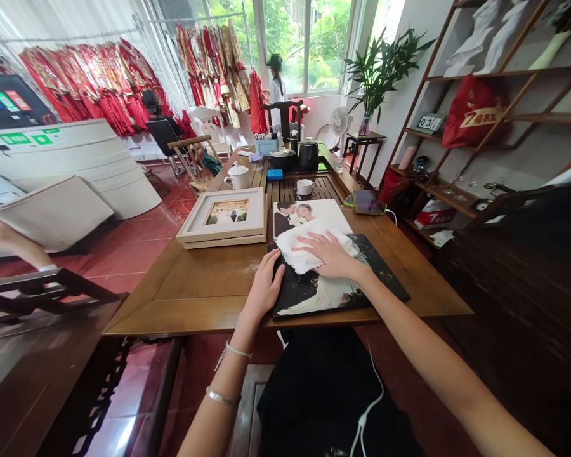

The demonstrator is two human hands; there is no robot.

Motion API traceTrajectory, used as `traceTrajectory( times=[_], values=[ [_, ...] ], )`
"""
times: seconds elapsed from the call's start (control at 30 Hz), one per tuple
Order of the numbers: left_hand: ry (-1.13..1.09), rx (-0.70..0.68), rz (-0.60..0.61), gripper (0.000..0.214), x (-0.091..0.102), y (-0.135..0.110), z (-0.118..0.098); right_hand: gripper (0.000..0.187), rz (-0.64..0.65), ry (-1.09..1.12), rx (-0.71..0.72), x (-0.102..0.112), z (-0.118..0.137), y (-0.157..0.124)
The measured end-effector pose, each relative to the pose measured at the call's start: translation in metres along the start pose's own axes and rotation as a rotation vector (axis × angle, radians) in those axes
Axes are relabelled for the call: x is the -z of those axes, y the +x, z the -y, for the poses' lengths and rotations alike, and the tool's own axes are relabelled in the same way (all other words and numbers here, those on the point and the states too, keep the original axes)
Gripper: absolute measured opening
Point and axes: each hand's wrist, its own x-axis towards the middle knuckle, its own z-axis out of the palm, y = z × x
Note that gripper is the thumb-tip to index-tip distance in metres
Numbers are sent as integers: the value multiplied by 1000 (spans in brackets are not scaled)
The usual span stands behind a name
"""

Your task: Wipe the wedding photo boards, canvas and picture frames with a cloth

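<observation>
A dark photo panel (314, 295) showing a white gown lies flat near the front edge of the wooden table. My right hand (328, 254) presses a white cloth (295, 251) onto its upper part, fingers spread over the fabric. At the panel's left edge rests my left hand (266, 282), its fingers stretched out along the side. Just behind the cloth lies a second, pale photo panel (330, 212) with a couple on it, partly covered by the cloth. To the left are stacked wooden picture frames (223, 219), the top one holding a small photo.
Behind the frames stands a lidded white mug (238, 176). A small white cup (304, 186) sits on the slatted tea tray (321, 184). A phone (366, 202) with a cable lies at the right. A wooden chair (52, 285) is on the left; other people are farther back.
</observation>
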Motion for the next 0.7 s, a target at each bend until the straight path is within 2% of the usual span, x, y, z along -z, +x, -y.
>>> traceTrajectory(
  times=[0.13, 0.3, 0.53, 0.7],
  values=[
    [-26, 6, -53, 46, -2, 0, 1, 69, -4, -36, 31, -4, 17, 4],
    [-52, 60, -84, 53, -5, -1, 7, 73, 2, -44, 102, -6, 37, -9],
    [-115, 154, -94, 55, -1, -1, 5, 80, 19, 23, 185, -6, 57, -52],
    [-67, 150, -103, 49, -1, -1, 7, 93, 41, 64, 221, -2, 63, -90]
  ],
)
